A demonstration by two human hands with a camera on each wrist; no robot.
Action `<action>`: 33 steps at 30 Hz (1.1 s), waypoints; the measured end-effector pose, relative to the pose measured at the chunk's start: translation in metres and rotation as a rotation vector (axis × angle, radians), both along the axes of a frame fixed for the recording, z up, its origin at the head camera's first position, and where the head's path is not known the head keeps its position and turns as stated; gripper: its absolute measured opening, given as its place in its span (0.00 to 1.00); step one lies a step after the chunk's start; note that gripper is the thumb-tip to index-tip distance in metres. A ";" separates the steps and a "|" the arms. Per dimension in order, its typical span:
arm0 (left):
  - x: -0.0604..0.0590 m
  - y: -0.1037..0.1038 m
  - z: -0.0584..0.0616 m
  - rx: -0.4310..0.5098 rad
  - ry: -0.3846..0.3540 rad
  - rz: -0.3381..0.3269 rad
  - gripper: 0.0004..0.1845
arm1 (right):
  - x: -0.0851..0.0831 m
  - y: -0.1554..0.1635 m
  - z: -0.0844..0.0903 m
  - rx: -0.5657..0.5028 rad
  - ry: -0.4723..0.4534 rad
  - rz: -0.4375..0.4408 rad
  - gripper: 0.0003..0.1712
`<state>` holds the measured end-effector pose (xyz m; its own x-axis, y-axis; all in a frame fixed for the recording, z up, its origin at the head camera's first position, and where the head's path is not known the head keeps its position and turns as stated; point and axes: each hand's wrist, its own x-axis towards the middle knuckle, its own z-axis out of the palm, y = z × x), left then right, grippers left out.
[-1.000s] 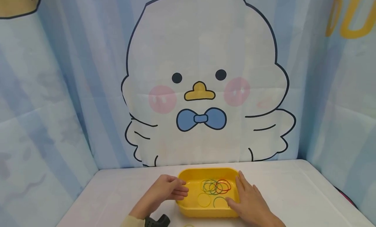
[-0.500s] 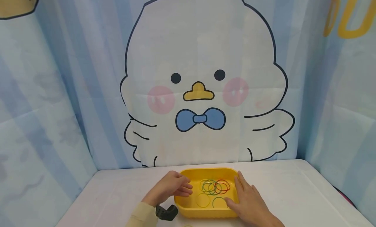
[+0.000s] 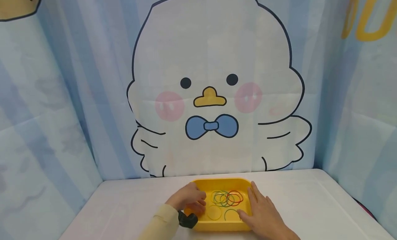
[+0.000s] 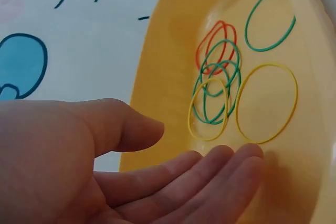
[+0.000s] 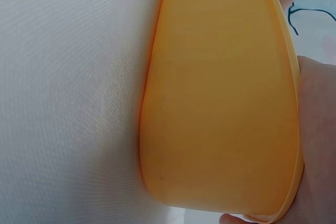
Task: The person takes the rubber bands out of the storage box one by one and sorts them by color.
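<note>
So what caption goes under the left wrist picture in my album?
A bare left hand over a yellow plastic tray holding thin, round red, green and yellow elastic bands.

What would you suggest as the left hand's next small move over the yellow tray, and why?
I'd probably lower the left hand to pinch the yellow band beside the overlapping bands: its thumb and fingers stand apart, holding nothing, close to that band, while the right hand rests at the opposite end of the yellow tray.
</note>
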<state>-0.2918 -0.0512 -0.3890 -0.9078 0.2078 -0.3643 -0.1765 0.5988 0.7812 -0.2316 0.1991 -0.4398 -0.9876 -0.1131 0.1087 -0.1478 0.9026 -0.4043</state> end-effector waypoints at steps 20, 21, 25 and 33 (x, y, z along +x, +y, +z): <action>0.004 0.024 -0.005 -0.169 0.052 0.016 0.09 | 0.001 0.001 0.002 0.002 -0.002 -0.002 0.54; 0.004 0.025 -0.005 -0.172 0.054 0.016 0.09 | 0.001 0.001 0.002 0.002 -0.002 -0.002 0.54; 0.004 0.028 -0.007 -0.230 0.083 0.007 0.08 | 0.001 0.000 0.002 0.008 0.000 -0.005 0.54; 0.007 0.035 -0.010 -0.338 0.190 0.018 0.12 | 0.001 0.001 0.001 0.003 -0.003 0.002 0.55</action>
<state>-0.2852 -0.0163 -0.3986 -0.9681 0.0879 -0.2346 -0.0606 0.8264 0.5598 -0.2307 0.1996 -0.4384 -0.9878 -0.1149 0.1055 -0.1480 0.9034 -0.4024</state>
